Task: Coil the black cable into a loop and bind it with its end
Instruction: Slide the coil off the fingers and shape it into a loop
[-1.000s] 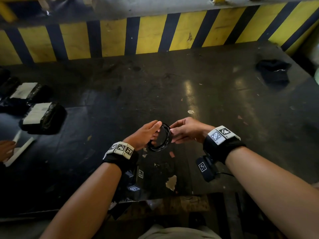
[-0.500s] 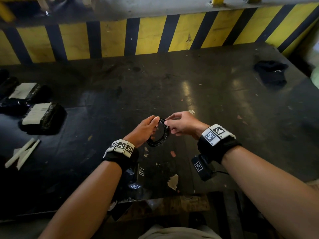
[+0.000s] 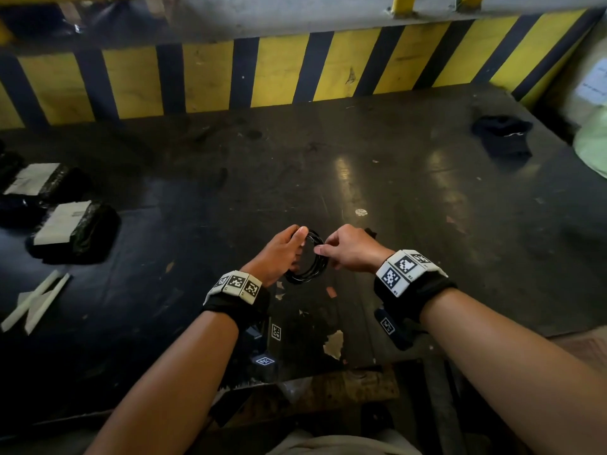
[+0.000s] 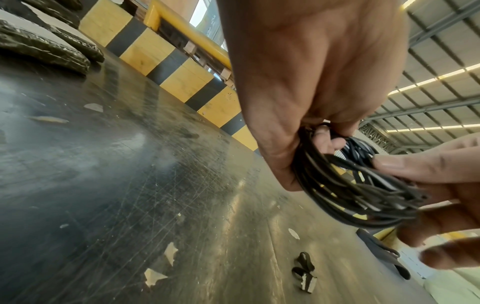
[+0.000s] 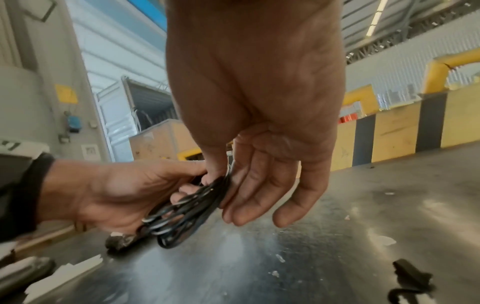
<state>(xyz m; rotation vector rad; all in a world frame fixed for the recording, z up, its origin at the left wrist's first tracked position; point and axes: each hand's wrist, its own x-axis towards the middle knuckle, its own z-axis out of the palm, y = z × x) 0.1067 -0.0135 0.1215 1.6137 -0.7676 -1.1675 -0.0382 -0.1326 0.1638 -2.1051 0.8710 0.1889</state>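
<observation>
The black cable (image 3: pixel 307 259) is already wound into a small coil, held above the dark surface (image 3: pixel 410 198). The left hand (image 3: pixel 282 251) grips one side; the right hand (image 3: pixel 349 247) pinches the other. Binding seems unfinished, though the cable's end is hard to see.

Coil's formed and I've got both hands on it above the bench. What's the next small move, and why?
Probably keep the left hand gripping its side of the black cable and use the right hand to pass the free end through the loop. The turns look gathered into one ring held clear of the table, yet no wrap crosses them, so they could spring apart. I cannot see where the end sits.
</observation>
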